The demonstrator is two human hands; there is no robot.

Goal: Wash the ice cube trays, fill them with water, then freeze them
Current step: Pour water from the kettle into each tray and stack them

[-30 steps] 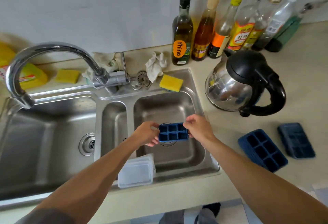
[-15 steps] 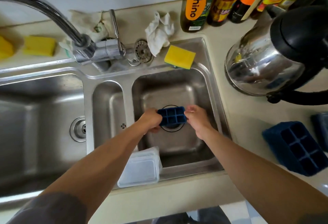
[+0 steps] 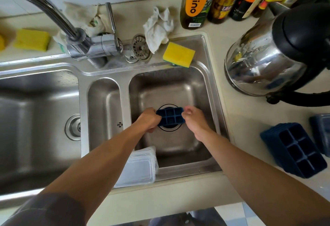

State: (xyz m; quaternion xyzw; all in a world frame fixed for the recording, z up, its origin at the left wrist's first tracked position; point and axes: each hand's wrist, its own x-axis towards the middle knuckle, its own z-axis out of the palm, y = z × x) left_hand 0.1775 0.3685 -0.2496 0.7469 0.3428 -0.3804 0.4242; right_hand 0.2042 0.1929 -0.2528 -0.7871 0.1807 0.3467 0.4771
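A small dark blue ice cube tray point(image 3: 170, 118) hangs low inside the right sink basin point(image 3: 194, 89), just over its drain. My left hand point(image 3: 148, 120) grips the tray's left end. My right hand point(image 3: 193, 120) is at the right end, its curled, slightly blurred fingertips pinching the upper corner. A second blue ice cube tray point(image 3: 294, 149) lies on the counter at the right, with another dark blue piece point(image 3: 321, 132) beside it at the frame edge. The faucet point(image 3: 53, 16) arches away to the left, and no water runs.
A clear plastic lid stack point(image 3: 137, 168) leans at the basin's front left corner. A yellow sponge point(image 3: 178, 55) sits on the sink's back rim, next to a white rag point(image 3: 159, 27) and a strainer point(image 3: 141, 48). A steel kettle point(image 3: 264, 61) and several bottles point(image 3: 195, 2) stand at the right.
Both hands have lowered the tray deeper into the right basin, down to the drain. The view has tipped down and closer to the sink.
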